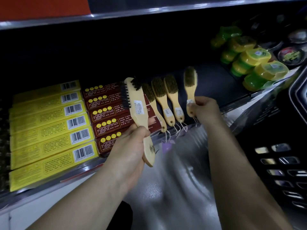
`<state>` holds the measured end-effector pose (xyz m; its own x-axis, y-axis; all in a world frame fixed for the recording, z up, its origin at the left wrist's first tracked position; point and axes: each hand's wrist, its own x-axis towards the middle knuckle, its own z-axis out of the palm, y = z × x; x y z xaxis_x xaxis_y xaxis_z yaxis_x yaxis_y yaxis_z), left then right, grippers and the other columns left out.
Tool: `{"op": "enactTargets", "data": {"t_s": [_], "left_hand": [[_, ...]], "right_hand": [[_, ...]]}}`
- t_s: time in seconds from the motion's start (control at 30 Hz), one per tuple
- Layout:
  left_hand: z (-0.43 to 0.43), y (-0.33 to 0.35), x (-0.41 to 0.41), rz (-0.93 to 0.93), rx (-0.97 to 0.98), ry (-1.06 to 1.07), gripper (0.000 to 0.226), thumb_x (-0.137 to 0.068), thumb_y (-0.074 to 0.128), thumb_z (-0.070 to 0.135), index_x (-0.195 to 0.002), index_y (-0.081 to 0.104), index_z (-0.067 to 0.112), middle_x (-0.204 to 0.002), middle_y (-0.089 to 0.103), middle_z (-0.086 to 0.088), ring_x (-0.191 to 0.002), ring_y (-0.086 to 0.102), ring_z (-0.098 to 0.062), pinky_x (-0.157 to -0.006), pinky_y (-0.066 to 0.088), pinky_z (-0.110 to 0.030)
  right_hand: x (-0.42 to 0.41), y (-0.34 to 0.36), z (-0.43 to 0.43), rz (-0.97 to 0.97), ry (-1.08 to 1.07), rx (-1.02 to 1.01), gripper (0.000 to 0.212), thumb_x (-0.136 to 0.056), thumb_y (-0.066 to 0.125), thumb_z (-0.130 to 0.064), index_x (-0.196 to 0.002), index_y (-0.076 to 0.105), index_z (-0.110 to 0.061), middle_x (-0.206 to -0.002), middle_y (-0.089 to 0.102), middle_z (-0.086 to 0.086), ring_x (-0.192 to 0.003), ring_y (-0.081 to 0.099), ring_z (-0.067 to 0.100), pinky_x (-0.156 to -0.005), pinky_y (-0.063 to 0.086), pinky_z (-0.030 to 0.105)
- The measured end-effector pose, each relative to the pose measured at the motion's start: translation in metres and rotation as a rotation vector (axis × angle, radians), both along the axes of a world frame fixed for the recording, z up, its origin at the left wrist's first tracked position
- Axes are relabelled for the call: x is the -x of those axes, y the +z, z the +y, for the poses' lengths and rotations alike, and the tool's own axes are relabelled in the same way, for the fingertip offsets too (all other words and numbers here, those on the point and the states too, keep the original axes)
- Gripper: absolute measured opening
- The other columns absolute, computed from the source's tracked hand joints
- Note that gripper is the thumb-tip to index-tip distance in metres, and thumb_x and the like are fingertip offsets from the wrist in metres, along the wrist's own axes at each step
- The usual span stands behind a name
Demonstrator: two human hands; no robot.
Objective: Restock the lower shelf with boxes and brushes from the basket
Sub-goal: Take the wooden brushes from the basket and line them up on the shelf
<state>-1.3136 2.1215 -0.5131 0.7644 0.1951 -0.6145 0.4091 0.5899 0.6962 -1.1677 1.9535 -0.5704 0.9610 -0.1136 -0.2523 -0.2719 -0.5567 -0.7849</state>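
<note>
My left hand point(132, 145) grips the handle of a wooden brush with black bristles point(138, 112), held tilted above the dark red boxes point(106, 113). My right hand point(205, 110) pinches the handle end of a small wooden brush with tan bristles point(191, 87) over the lower shelf point(216, 83). Three similar small brushes point(166, 100) lie side by side on the shelf between my hands, strings hanging over the edge. Several yellow boxes point(48, 130) are stacked in a row at the left. The black basket point(282, 146) stands at the right.
Green and yellow round tubs point(249, 63) and dark tins point(291, 55) fill the shelf's right end. A metal upper shelf edge point(149, 10) runs overhead. The glossy floor point(174, 188) lies below. Bare dark shelf surface shows right of the small brushes.
</note>
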Motion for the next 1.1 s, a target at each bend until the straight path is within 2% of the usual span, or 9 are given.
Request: {"op": "enactTargets", "data": {"t_s": [0.17,0.23,0.4,0.53,0.63,0.73,0.83,0.93,1.1], "left_hand": [[0.0,0.001,0.002,-0.053,-0.087,-0.128,0.029,-0.09,0.05,-0.001,-0.091,0.069,0.02,-0.085,0.073,0.016,-0.089,0.062,-0.002,-0.09,0.046,-0.027],[-0.001,0.001,0.004,-0.088,-0.127,-0.187,0.026,-0.089,0.052,0.001,-0.094,0.069,0.021,-0.086,0.074,0.012,-0.081,0.065,-0.004,-0.085,0.049,-0.027],[-0.002,-0.001,0.006,-0.154,-0.25,-0.264,0.024,-0.086,0.058,-0.001,-0.093,0.069,0.019,-0.096,0.073,-0.003,-0.088,0.069,-0.015,-0.082,0.055,-0.033],[-0.005,-0.001,-0.003,-0.205,-0.301,-0.256,0.025,-0.081,0.063,-0.003,-0.089,0.07,0.02,-0.082,0.073,0.003,-0.074,0.069,-0.008,-0.067,0.057,-0.02],[-0.018,-0.002,-0.015,-0.241,-0.319,-0.307,0.026,-0.081,0.065,-0.003,-0.094,0.069,0.019,-0.076,0.07,0.003,-0.069,0.068,-0.009,-0.058,0.054,-0.017],[-0.032,-0.006,-0.026,-0.275,-0.409,-0.374,0.023,-0.08,0.067,0.0,-0.092,0.067,0.018,-0.071,0.062,0.005,-0.064,0.063,-0.008,-0.058,0.05,-0.021],[-0.04,-0.014,-0.036,-0.301,-0.535,-0.454,0.022,-0.08,0.07,0.008,-0.101,0.066,0.016,-0.074,0.055,0.009,-0.07,0.061,-0.013,-0.075,0.052,-0.03],[-0.042,-0.023,-0.044,-0.305,-0.77,-0.566,0.047,-0.082,0.07,0.02,-0.126,0.055,0.014,-0.099,0.055,0.005,-0.091,0.06,-0.015,-0.09,0.051,-0.034],[-0.043,-0.032,-0.058,-0.418,-1.214,-0.892,0.059,-0.089,0.059,0.024,-0.142,0.034,0.014,-0.139,0.04,-0.006,-0.126,0.04,-0.023,-0.101,0.029,-0.024]], "right_hand": [[-0.006,-0.014,0.003,0.01,0.031,0.093,0.016,-0.088,0.062,-0.015,-0.1,0.071,-0.011,-0.085,0.067,0.002,-0.078,0.061,0.016,-0.07,0.048,0.029],[-0.006,-0.016,0.004,0.017,0.052,0.12,0.017,-0.088,0.062,-0.016,-0.101,0.07,-0.009,-0.093,0.069,0.007,-0.083,0.063,0.02,-0.075,0.048,0.029],[0.006,-0.003,0.007,-0.101,0.121,0.284,0.021,-0.092,0.054,-0.02,-0.102,0.067,-0.006,-0.106,0.063,0.017,-0.091,0.061,0.03,-0.077,0.047,0.033],[0.052,0.027,0.012,-0.012,0.193,-0.201,0.026,-0.094,0.049,-0.034,-0.085,0.072,-0.024,-0.089,0.072,-0.003,-0.086,0.066,0.011,-0.076,0.05,0.027],[0.078,0.043,0.014,0.172,0.309,-0.477,0.027,-0.091,0.056,-0.033,-0.087,0.074,-0.014,-0.092,0.073,0.012,-0.086,0.069,0.023,-0.077,0.054,0.034],[0.079,0.048,0.009,0.198,0.259,-0.528,0.011,-0.088,0.06,-0.014,-0.086,0.071,-0.01,-0.089,0.069,0.019,-0.079,0.065,0.026,-0.077,0.052,0.038],[0.069,0.052,0.0,0.201,0.18,-0.593,0.01,-0.09,0.056,-0.009,-0.086,0.063,-0.005,-0.077,0.069,0.013,-0.068,0.064,0.02,-0.066,0.053,0.032],[0.047,0.049,-0.008,0.107,-0.022,-0.591,0.015,-0.095,0.047,-0.006,-0.087,0.06,-0.009,-0.07,0.069,0.004,-0.062,0.065,0.013,-0.06,0.054,0.026],[0.002,0.021,-0.018,0.087,-0.195,-0.533,0.045,-0.085,0.036,0.016,-0.121,0.053,-0.004,-0.091,0.06,0.004,-0.085,0.059,0.012,-0.077,0.048,0.024]]}}
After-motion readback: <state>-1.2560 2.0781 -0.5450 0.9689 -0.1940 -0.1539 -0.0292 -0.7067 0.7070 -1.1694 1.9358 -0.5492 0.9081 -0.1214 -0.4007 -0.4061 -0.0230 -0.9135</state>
